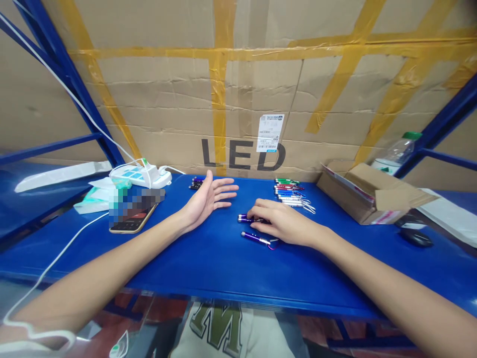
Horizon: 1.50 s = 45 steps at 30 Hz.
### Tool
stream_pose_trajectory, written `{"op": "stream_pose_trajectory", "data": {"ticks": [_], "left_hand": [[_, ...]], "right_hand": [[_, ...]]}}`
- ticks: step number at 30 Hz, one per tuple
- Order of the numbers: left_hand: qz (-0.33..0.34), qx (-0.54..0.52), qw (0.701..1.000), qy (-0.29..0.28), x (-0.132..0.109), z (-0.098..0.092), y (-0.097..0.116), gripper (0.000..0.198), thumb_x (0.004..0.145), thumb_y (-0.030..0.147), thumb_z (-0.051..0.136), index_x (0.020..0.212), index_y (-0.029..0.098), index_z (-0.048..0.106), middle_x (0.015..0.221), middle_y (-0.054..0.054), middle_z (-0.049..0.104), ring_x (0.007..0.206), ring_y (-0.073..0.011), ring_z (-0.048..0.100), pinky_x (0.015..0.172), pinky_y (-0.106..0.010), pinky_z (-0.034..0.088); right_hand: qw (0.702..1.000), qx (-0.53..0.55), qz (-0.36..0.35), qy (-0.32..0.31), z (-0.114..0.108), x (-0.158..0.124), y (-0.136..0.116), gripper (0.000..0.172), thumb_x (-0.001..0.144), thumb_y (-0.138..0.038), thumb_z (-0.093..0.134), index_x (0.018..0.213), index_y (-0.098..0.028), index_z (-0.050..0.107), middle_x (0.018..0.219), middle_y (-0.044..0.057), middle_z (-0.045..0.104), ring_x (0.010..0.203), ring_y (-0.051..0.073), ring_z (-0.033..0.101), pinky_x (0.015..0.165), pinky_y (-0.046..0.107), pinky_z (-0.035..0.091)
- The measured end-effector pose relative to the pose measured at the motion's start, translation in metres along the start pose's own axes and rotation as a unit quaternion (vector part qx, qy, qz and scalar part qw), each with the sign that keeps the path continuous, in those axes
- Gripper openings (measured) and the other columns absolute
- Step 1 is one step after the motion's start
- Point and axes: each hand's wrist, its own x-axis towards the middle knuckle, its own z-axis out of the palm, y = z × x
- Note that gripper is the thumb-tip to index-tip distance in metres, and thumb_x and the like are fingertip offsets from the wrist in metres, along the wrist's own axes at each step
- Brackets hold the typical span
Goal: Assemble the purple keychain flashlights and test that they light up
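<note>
My right hand (pixel 276 222) rests low over the blue table, its fingers closed on a purple keychain flashlight (pixel 242 218) whose shiny end sticks out to the left. The rest of that flashlight is hidden under the fingers. Just in front of this hand lies another purple keychain flashlight (pixel 254 237) with a metal clip. My left hand (pixel 206 204) is held open above the table, fingers stretched to the right and holding nothing. Behind it, partly covered, are a few dark and purple flashlights (pixel 195 186). Green, red, blue and silver flashlights (pixel 286 191) lie in a row farther back.
An open cardboard box (pixel 350 196) stands at the right, beside a black computer mouse (pixel 416 237) and a plastic bottle (pixel 398 151). At left are a phone (pixel 130 219), a white power strip (pixel 139 175) and a tissue pack (pixel 99 195). A large taped carton (pixel 160 109) backs the table.
</note>
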Motion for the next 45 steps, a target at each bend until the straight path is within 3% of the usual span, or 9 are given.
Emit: {"op": "stream_pose_trajectory", "data": {"ticks": [8,13,20,29,34,38,45], "left_hand": [[-0.002,0.003,1.000,0.002,-0.001,0.002,0.000,0.078,0.104,0.081,0.031,0.142,0.021,0.066,0.155,-0.016,0.063,0.145,-0.0367,0.057,0.115,-0.050,0.049],[-0.005,0.002,1.000,0.003,-0.001,0.003,0.001,0.080,0.104,0.081,0.030,0.142,0.020,0.066,0.154,-0.016,0.064,0.144,-0.0369,0.058,0.115,-0.050,0.049],[0.001,-0.001,1.000,0.007,-0.001,0.004,0.002,0.082,0.103,0.083,0.031,0.140,0.019,0.067,0.153,-0.017,0.065,0.143,-0.0372,0.059,0.114,-0.050,0.050],[-0.001,0.006,1.000,-0.006,-0.001,0.001,0.000,0.083,0.104,0.082,0.027,0.142,0.020,0.065,0.154,-0.017,0.064,0.143,-0.0367,0.058,0.113,-0.049,0.050],[-0.018,0.001,0.999,-0.049,0.001,-0.005,0.001,0.085,0.103,0.083,0.028,0.140,0.017,0.066,0.150,-0.019,0.066,0.140,-0.0375,0.060,0.109,-0.048,0.050],[-0.037,-0.016,0.996,-0.081,0.003,-0.010,0.001,0.086,0.102,0.084,0.029,0.138,0.016,0.068,0.147,-0.021,0.068,0.138,-0.0382,0.062,0.106,-0.047,0.051],[-0.043,-0.076,0.992,-0.086,0.002,-0.012,0.003,0.087,0.103,0.082,0.031,0.144,0.013,0.065,0.153,-0.023,0.063,0.139,-0.0391,0.061,0.106,-0.048,0.053]], "right_hand": [[0.999,0.019,-0.023,-0.027,0.001,0.000,0.002,0.020,0.113,-0.036,0.052,0.108,-0.022,0.066,0.107,0.009,0.068,0.098,0.026,0.058,0.091,0.040,0.047],[1.000,0.020,-0.009,0.010,0.000,0.000,0.000,0.023,0.115,-0.039,0.047,0.110,-0.022,0.061,0.106,0.009,0.068,0.098,0.026,0.056,0.090,0.040,0.047],[0.997,0.024,-0.008,0.067,-0.001,0.002,-0.003,0.029,0.117,-0.034,0.039,0.136,-0.024,0.057,0.124,0.013,0.066,0.109,0.027,0.063,0.096,0.043,0.052],[0.997,0.029,0.045,0.047,0.000,0.000,0.002,0.024,0.115,-0.036,0.045,0.131,-0.022,0.057,0.119,0.011,0.076,0.100,0.026,0.074,0.086,0.039,0.056],[0.998,0.004,0.014,0.063,-0.002,0.001,-0.001,0.032,0.116,-0.036,0.041,0.137,-0.022,0.061,0.130,0.013,0.075,0.116,0.029,0.073,0.100,0.044,0.055],[0.998,-0.023,0.005,0.051,-0.004,0.001,-0.004,0.033,0.115,-0.031,0.039,0.136,-0.019,0.062,0.121,0.013,0.075,0.108,0.028,0.073,0.093,0.044,0.057],[0.996,-0.066,0.019,0.058,-0.002,0.002,0.003,0.028,0.115,-0.028,0.042,0.126,-0.018,0.066,0.113,0.013,0.076,0.100,0.028,0.073,0.088,0.041,0.055]]}}
